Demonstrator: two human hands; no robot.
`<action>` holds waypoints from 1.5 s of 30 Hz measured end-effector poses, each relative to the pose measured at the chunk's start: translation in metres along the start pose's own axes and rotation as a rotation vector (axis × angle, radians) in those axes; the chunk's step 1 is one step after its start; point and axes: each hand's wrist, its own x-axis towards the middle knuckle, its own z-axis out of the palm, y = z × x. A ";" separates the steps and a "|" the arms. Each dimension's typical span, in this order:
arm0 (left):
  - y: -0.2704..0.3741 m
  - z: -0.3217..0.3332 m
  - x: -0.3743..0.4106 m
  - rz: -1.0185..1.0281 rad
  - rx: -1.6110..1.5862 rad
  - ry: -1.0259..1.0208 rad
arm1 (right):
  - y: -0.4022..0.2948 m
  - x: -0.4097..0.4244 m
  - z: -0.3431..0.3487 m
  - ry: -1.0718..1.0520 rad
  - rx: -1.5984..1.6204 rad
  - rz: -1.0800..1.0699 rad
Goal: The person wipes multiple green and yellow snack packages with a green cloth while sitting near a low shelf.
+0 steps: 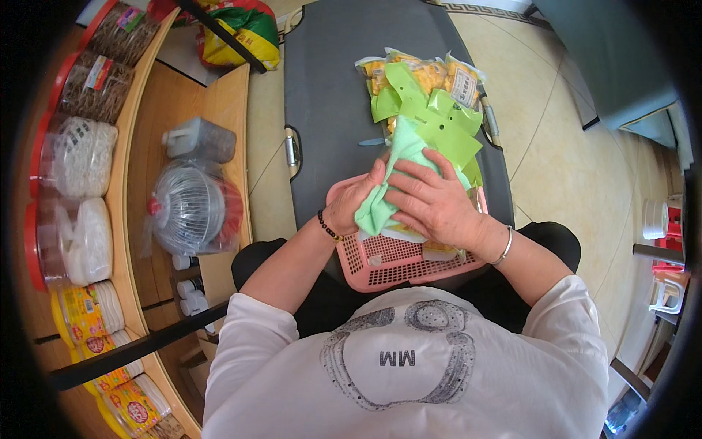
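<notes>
A mint-green cloth [403, 140] lies bunched between my hands above a pink plastic basket [359, 269]. My left hand [351, 206] holds the cloth's lower left edge, its thumb up along the side. Across the top of the cloth, my right hand [433, 206] rests with fingers spread, pressing it. Part of a clear plastic packet shows beneath the cloth, and another packet [441, 251] sits in the basket. Beyond the cloth are bright green cards [439, 123] and several clear packets of yellow-orange food [422, 71]. A blue-grey blade-like item [373, 141] lies left of them.
The basket rests at the near end of a dark grey folding cot [334, 82] with metal side joints. To the left, a wooden shelf [129, 164] holds red-lidded jars [101, 82], a plastic jug [203, 140] and a wrapped wire item [189, 206]. White cups [655, 219] are at the far right.
</notes>
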 end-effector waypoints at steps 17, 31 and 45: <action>0.008 0.016 -0.002 -0.060 0.197 -0.108 | 0.078 -0.008 -0.008 -0.006 0.098 0.908; -0.006 -0.007 0.014 0.218 -0.221 0.134 | -0.026 -0.001 0.017 0.030 0.205 0.250; -0.002 -0.010 0.018 0.322 -0.263 0.134 | -0.034 -0.008 0.030 0.009 0.279 0.355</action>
